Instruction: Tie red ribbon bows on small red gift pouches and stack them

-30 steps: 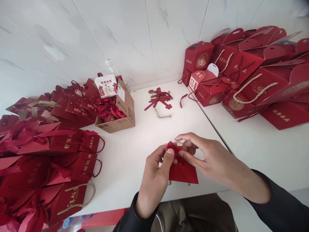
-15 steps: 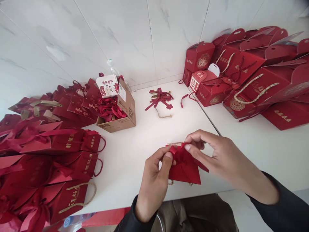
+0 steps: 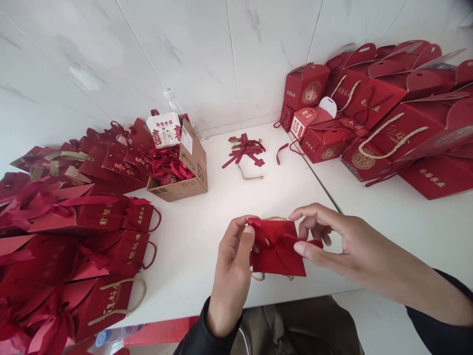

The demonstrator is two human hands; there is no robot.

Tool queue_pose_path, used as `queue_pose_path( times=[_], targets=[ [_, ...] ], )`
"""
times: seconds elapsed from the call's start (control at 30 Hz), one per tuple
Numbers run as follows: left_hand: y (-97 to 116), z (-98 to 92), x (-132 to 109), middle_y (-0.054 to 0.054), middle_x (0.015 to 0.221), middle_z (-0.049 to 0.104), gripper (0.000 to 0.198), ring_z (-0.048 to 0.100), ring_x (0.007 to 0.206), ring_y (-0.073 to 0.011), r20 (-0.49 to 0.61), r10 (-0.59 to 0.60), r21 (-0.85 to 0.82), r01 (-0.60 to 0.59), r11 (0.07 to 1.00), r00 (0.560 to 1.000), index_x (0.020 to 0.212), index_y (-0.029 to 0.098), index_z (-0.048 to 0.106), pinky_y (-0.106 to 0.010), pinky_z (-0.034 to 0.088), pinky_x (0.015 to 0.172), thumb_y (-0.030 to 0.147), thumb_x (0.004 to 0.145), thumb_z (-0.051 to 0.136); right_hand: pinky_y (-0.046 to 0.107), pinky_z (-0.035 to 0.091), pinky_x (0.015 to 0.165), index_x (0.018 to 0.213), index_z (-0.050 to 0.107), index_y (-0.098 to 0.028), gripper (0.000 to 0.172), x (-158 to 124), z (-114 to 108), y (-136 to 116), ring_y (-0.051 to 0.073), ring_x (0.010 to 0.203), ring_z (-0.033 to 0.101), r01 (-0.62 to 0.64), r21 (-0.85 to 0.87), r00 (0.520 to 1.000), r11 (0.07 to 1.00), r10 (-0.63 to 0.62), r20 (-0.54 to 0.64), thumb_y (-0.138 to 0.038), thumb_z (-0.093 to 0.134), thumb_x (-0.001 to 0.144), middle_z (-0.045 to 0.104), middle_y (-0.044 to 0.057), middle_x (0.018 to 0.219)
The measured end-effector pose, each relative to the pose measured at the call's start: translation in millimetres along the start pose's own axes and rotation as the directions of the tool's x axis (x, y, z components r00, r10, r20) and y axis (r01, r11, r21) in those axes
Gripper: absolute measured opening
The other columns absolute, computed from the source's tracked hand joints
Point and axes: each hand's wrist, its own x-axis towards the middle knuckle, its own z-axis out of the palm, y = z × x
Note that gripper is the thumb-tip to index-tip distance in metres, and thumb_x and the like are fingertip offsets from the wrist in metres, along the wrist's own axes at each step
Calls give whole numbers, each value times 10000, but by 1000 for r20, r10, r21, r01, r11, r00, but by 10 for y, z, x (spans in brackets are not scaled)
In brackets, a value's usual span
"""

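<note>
A small red gift box with twisted gold cord handles lies before me on the white table, a red satin ribbon knotted across it. My left hand is closed at the box's left side, thumb and forefinger pinching a ribbon end near the upper left corner. At the right edge is my right hand, its thumb and forefinger spread apart. The ribbon's other tail passes between that thumb and the curled fingers, with no firm grip visible.
Finished-looking red boxes with bows crowd the left. A cardboard box holds red ribbons and printed cards. Loose ribbon pieces lie near the wall. Red gift boxes are stacked at right, beyond a table seam.
My right hand has let go of the ribbon's upper part and moved right and slightly down to the tail. My left hand has drawn its ribbon end a little left.
</note>
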Motion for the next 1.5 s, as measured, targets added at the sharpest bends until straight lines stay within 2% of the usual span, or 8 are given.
queue_pose_path(
  times=[0.13,0.3,0.53,0.67,0.93,1.07,1.2,1.5],
  targets=[
    [-28,-2,-14,-28,1043,686,327,607,888,-170,125,-5,3,5,1000,992,1268,267,621,-284,530,841,300,946,578,262,462,504,985,683,-309,161,10,5,64,148,578,614,-30,-42,999,999,30,14,-430,579,959,715,-34,750],
    [-6,38,-11,-73,1037,713,309,563,749,-145,121,50,192,-72,979,991,1009,191,713,-265,519,716,436,1009,524,309,515,654,1020,667,-291,126,-18,-13,145,177,742,682,105,-180,994,978,-103,23,-275,552,973,718,4,939],
    [23,109,23,-4,673,613,331,433,565,-108,145,60,152,-82,985,988,841,175,675,-212,393,502,427,1004,537,266,510,732,1038,633,-268,130,-39,63,-38,140,765,663,374,-161,921,913,-386,-47,-225,512,1050,660,-21,874],
    [11,200,-4,13,673,563,300,466,611,-109,98,52,203,-71,977,994,802,177,659,-220,412,573,370,998,540,220,520,745,1089,601,-302,104,-22,110,-112,112,825,687,348,-42,936,937,-349,-38,-224,554,1038,689,-46,976],
    [42,179,-136,-25,865,614,167,492,772,-169,243,36,473,-151,868,969,1046,196,648,-290,398,687,270,950,533,212,547,850,1057,596,-281,150,10,155,-177,111,963,713,345,61,938,937,-342,-61,-163,506,1038,732,-43,1052],
    [49,180,-65,4,760,576,250,453,680,-139,220,31,385,-116,915,975,928,184,643,-282,390,648,386,995,513,190,540,940,1256,587,-304,268,-31,165,-170,102,1114,694,371,77,929,925,-370,-36,-177,454,1061,734,-40,1218],
    [64,167,-7,39,662,482,333,380,587,-106,215,10,267,-69,961,976,753,189,556,-254,353,561,395,1007,494,295,515,1046,1345,557,-294,321,-28,186,-130,156,1243,621,366,-27,923,930,-367,-113,-195,450,1059,659,19,1333],
    [92,61,15,-10,700,595,431,455,599,-104,250,-110,226,52,973,962,742,161,653,-233,366,530,477,1002,518,323,541,847,1000,605,-256,97,50,223,-98,172,945,657,217,24,962,976,-209,-176,-218,519,1022,647,29,1022]
  ],
)
